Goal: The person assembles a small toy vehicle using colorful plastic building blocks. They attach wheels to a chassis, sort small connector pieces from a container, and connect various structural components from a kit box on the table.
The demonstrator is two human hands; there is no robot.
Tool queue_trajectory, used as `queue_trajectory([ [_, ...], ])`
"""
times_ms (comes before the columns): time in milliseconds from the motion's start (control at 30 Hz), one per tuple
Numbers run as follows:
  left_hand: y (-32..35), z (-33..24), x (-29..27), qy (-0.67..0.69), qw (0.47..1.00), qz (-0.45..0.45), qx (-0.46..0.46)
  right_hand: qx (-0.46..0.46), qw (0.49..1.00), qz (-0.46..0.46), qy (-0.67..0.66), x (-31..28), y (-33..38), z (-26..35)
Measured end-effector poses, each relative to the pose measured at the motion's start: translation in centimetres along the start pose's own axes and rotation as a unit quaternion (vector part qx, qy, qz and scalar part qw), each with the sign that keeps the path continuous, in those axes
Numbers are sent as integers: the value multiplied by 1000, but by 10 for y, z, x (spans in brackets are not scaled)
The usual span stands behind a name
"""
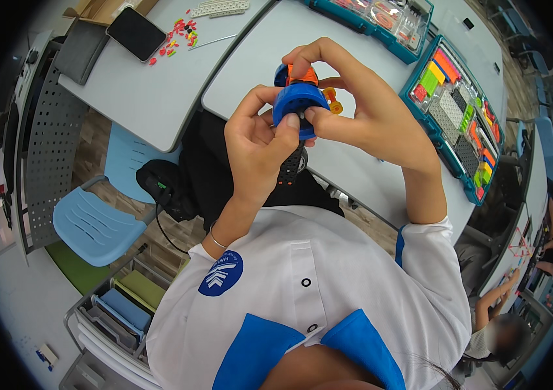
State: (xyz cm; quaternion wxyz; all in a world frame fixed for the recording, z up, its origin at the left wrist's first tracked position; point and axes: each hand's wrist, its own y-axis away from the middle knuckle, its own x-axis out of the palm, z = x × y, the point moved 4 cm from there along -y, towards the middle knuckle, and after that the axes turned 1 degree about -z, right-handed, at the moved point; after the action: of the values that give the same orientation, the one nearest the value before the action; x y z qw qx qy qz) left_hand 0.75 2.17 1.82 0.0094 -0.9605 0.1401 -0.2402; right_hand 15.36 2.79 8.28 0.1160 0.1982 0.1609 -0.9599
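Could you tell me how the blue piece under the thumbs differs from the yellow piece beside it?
The blue piece looks much larger than the yellow piece. The blue piece has a broad, curved rim; the yellow piece shows small, rounded ends. Both have rounded edges.

Your left hand (250, 135) and right hand (371, 110) are near each other in front of you, both closed in a grip. Your left thumb (285, 134) points forward, your left index finger (256, 99) bent inward. Your right index finger (321, 49) arches well ahead of your right thumb (334, 127); the thumb tips nearly meet. Your left forearm (237, 214) slants forward and rightward; your right forearm (423, 192) reaches forward, leaning slightly left.
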Motion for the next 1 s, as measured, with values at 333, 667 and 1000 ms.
queue_trajectory([
  [333, -33, 24, -23, 220, 959, 25, -178, 76, 995, 57, 17, -40, -9, -22],
  [667, -44, 47, -27, 299, 927, 37, -222, 132, 982, 136, -18, -41, -14, -54],
  [1000, -52, 67, -42, 234, 947, 51, -216, 197, 976, 76, -59, -37, -20, -81],
])
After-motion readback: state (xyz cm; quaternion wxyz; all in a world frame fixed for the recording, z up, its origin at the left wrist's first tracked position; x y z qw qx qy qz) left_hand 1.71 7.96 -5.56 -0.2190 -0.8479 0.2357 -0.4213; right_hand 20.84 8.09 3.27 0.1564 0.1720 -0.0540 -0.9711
